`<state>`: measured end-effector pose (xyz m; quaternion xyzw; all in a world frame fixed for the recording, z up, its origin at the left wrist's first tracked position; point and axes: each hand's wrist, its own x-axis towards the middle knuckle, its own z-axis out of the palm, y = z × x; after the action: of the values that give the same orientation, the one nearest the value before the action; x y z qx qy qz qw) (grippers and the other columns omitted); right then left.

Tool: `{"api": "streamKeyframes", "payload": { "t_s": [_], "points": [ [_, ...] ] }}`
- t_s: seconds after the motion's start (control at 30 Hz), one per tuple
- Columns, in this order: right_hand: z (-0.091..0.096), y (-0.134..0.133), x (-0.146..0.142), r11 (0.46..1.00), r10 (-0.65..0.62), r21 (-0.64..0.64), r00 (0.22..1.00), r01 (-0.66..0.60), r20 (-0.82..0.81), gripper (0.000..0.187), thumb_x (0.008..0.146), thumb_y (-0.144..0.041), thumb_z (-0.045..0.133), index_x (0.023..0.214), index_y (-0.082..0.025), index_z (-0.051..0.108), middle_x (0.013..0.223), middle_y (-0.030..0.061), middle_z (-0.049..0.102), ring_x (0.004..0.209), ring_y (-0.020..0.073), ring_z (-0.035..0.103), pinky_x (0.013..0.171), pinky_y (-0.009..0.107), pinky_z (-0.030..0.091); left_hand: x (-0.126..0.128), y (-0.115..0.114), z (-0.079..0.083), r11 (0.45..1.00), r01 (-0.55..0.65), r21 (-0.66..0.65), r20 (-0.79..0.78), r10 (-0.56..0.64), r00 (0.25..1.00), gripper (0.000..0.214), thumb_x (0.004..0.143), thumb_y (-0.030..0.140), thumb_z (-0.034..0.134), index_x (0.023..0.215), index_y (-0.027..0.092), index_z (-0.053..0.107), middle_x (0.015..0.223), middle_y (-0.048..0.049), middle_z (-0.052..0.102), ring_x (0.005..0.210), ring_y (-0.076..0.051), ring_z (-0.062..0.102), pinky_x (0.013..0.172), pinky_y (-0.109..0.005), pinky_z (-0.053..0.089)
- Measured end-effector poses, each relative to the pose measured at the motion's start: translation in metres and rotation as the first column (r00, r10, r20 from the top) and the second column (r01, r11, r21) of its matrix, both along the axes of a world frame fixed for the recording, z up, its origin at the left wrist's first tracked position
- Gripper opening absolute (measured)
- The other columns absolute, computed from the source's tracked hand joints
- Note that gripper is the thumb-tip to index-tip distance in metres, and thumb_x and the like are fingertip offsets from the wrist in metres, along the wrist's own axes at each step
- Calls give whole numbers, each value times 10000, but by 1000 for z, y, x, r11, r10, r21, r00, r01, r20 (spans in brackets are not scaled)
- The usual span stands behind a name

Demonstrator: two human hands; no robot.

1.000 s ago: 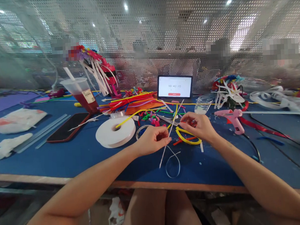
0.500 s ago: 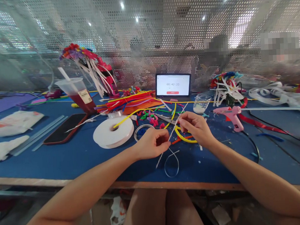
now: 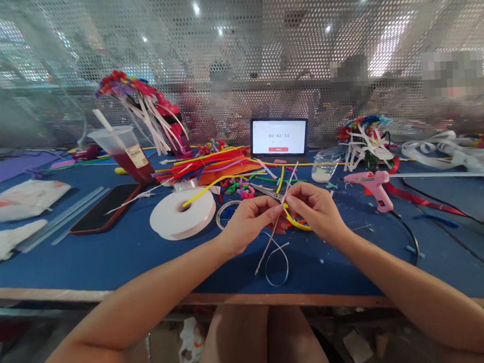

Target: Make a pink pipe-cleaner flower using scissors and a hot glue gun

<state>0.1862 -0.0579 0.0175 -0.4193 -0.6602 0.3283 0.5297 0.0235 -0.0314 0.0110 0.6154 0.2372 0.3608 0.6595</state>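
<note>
A thin white twisted cord (image 3: 264,254) runs slantwise between my two hands, its lower end hanging towards the table edge and its upper end sticking up past my fingers. My left hand (image 3: 246,224) pinches it between thumb and forefinger. Right beside it, fingertips almost touching, my right hand (image 3: 317,205) pinches the same cord higher up. Below the hands, a thin whitish strip (image 3: 287,265) curls in a loop on the blue table. A yellow pipe cleaner (image 3: 298,224) and scissors (image 3: 266,190) lie partly hidden behind my hands.
A white ribbon spool (image 3: 179,221) lies left of my hands, near a phone (image 3: 104,209) and a drink cup (image 3: 128,154). A pink glue gun (image 3: 376,189) is at right. Behind stand a tablet (image 3: 279,137) showing a timer and bundled red pipe cleaners (image 3: 213,164).
My left hand has moved up and right along the cord, bringing its fingertips close to my right hand's. The right hand has stayed nearly in place.
</note>
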Motion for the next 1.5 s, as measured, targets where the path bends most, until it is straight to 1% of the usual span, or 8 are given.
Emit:
{"api": "streamKeyframes", "payload": {
  "t_s": [0.3,0.5,0.6,0.83,1.07,1.3,1.4,1.5],
  "points": [
    [5,-6,-5,1000,-12,-3,999,12,-45,156,798,-303,532,701,-181,533,509,-60,498,448,54,448,439,192,352,-2,-3,0,982,-117,151,15,116,993,226,757,358,657,737,143,590,606,8,618,532,-79,571,525,-186,477],
    [-1,-8,-8,1000,1,-22,994,-4,-113,190,802,-286,541,642,-189,505,474,-71,463,426,50,409,429,192,334,-4,-4,3,908,-188,374,-80,233,969,186,781,287,583,660,151,545,559,20,568,472,-63,498,461,-176,411],
    [-5,-9,-10,999,-28,-37,989,22,-147,201,802,-285,541,629,-193,498,458,-76,444,409,51,385,424,196,333,-6,-5,5,791,-182,584,-131,313,941,156,783,222,541,643,153,545,562,18,556,500,-66,484,478,-178,388],
    [-9,-9,-13,996,-48,-78,975,32,-216,212,793,-265,562,608,-188,494,439,-85,419,393,45,373,410,185,325,-9,-1,5,378,-65,924,-137,484,864,162,757,124,495,599,158,512,547,37,461,500,-59,387,495,-184,314],
    [-11,-8,-12,997,-38,-65,993,31,-115,221,819,-335,557,659,-187,521,473,-73,457,419,52,421,420,184,363,-12,2,-1,119,14,993,-86,623,778,190,798,147,482,611,170,506,550,28,477,505,-73,410,507,-198,305],
    [-15,-7,-12,996,-40,-82,995,32,-96,225,815,-375,573,697,-185,543,505,-68,467,438,53,423,400,177,371,-17,-3,3,-263,221,939,43,727,685,166,847,139,454,758,180,588,618,-5,543,592,-119,523,560,-242,359],
    [-16,-7,-14,994,-65,-90,992,56,-110,210,815,-336,569,673,-184,535,493,-74,444,436,50,409,402,172,375,-17,-5,5,-342,265,901,78,731,678,214,851,106,435,731,182,595,592,-3,557,573,-118,531,556,-248,356],
    [-16,-7,-14,995,-86,-70,988,77,-128,197,812,-287,564,650,-185,522,492,-75,436,439,49,408,411,170,380,-15,-6,4,-263,227,938,35,721,692,197,850,129,457,716,179,592,591,-7,576,578,-120,549,554,-244,360]
  ]
}}
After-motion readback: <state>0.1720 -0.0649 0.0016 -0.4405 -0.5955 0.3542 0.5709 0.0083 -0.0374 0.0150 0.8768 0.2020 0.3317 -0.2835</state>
